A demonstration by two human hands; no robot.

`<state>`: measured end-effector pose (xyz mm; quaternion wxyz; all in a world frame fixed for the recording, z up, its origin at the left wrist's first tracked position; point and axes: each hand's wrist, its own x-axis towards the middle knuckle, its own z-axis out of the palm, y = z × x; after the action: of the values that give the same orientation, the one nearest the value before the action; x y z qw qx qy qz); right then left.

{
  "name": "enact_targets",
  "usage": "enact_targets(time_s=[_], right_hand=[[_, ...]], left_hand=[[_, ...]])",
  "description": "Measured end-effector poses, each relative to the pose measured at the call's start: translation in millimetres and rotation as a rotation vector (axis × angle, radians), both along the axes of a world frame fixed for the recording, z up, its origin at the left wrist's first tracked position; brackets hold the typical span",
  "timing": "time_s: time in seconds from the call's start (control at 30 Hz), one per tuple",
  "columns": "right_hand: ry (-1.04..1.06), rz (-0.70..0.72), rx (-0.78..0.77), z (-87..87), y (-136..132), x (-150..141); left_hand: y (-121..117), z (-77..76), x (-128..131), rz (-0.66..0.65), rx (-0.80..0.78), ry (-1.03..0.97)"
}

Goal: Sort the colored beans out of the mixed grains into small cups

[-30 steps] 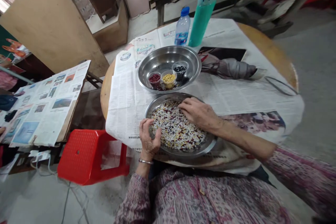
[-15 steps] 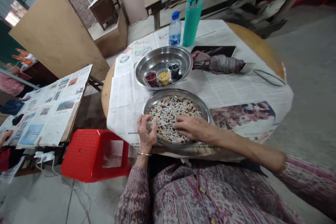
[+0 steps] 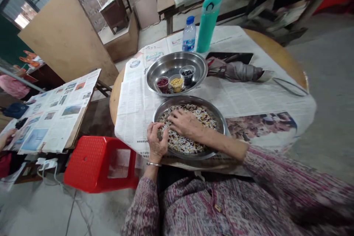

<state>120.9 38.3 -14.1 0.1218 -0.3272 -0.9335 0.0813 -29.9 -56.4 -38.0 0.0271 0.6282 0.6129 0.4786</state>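
Note:
In front of me a shallow steel basin (image 3: 221,129) holds white rice-like grains mixed with dark red, yellow and black beans (image 3: 186,143). My right hand (image 3: 186,122) lies over the left half of the mix, palm down, fingers a little spread, tips at the grains. Nothing shows in its grasp. At the basin's left rim is my left hand (image 3: 156,142), thumb and fingers apart in a curve, seemingly empty. Behind stands a second steel basin (image 3: 160,67) with clear cups of red beans (image 3: 163,84), yellow beans (image 3: 176,83) and black beans (image 3: 188,75).
Newspaper (image 3: 132,118) covers the round table. Toward its back are a water bottle (image 3: 189,37), a teal bottle (image 3: 209,24), a dark flat object (image 3: 240,57) and a folded umbrella (image 3: 238,71). A red stool (image 3: 88,162) stands left; another person's hand (image 3: 7,137) shows far left.
My right hand has moved from the basin's upper right, down across the middle, then to the left side near my left hand. The left hand has kept its place at the rim.

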Motion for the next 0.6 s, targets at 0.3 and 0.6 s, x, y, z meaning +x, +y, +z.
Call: enact_targets(time_s=[0.3,0.6], right_hand=[[-0.036,0.090,0.022,-16.7,-4.6,83.8],[0.064,-0.072,-0.171,-10.3,0.0,40.1]], left_hand=[[0.1,-3.5,0.7,-0.007,-0.004,0.007],[-1.0,-3.4,2.7,-0.018,0.014,0.011]])
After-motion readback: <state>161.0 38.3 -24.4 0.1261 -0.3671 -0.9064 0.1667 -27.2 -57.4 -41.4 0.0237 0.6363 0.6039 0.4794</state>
